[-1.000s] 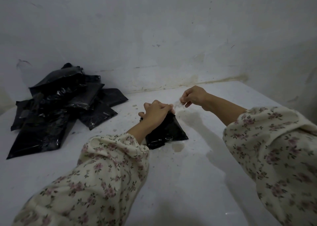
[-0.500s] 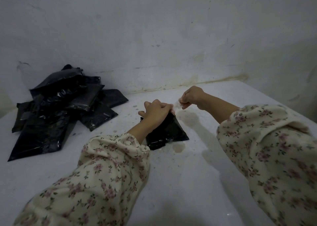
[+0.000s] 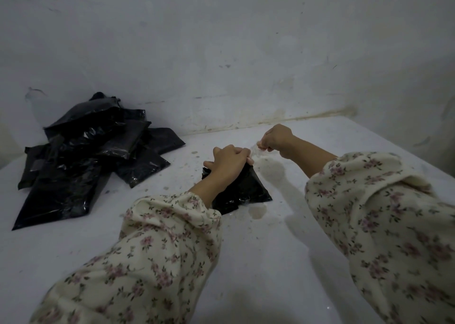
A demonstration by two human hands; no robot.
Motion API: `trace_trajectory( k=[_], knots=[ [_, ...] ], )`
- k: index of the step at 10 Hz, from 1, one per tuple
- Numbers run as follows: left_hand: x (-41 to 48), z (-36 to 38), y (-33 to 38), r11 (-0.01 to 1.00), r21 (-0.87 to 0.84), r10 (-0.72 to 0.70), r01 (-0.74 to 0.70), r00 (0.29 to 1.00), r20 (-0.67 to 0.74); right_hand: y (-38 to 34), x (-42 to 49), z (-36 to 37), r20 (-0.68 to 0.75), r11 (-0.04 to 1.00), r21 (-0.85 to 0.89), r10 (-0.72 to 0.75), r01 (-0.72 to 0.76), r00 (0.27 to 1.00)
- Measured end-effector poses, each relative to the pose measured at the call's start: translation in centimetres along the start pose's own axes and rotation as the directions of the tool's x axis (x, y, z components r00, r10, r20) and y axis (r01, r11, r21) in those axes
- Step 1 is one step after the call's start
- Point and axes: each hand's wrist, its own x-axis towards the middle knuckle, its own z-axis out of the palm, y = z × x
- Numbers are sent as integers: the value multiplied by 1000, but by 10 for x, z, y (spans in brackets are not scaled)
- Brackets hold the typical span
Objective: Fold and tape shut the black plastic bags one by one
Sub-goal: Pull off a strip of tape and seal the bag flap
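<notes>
A small black plastic bag (image 3: 248, 188) lies on the white table (image 3: 270, 262) in the middle of the view. My left hand (image 3: 230, 162) lies over its far end, fingers curled around the folded edge. Just right of it, my right hand (image 3: 277, 138) pinches a strip of clear tape (image 3: 256, 151) that stretches from its fingers down to the bag's far corner. A pile of several black plastic bags (image 3: 81, 156) lies at the left against the wall. My left forearm hides much of the small bag.
A grey-white wall (image 3: 221, 53) rises right behind the table. A brownish stain (image 3: 257, 210) marks the table beside the bag's near corner. Small specks dot the surface around the bags.
My right hand has stayed close to the left, still holding the tape taut, shifting only slightly. The left hand and bag have not moved.
</notes>
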Motion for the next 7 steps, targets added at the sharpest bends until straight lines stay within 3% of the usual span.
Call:
trace_trajectory(
  k=[2,3,4,5,6,7],
  knots=[
    [6,2,-4,996,-91,-7,3,999,-39,0,13,8,-43,995,79,57,-53,997],
    [-17,2,4,988,-140,58,-65,997,-53,42,41,-29,-265,974,-221,-15,-46,964],
    [-25,-6,-5,978,-65,194,-199,978,-77,57,36,-69,-361,984,-129,67,-121,930],
    [-12,-15,-9,985,-117,117,-126,990,-75,61,16,-77,-183,989,142,64,-38,981],
    [2,-4,-3,967,-246,83,-73,996,28,50,5,-65,65,987,160,22,-32,998],
    [6,6,-7,938,-347,53,-15,993,101,45,5,-60,214,984,161,36,-72,976]
  ],
)
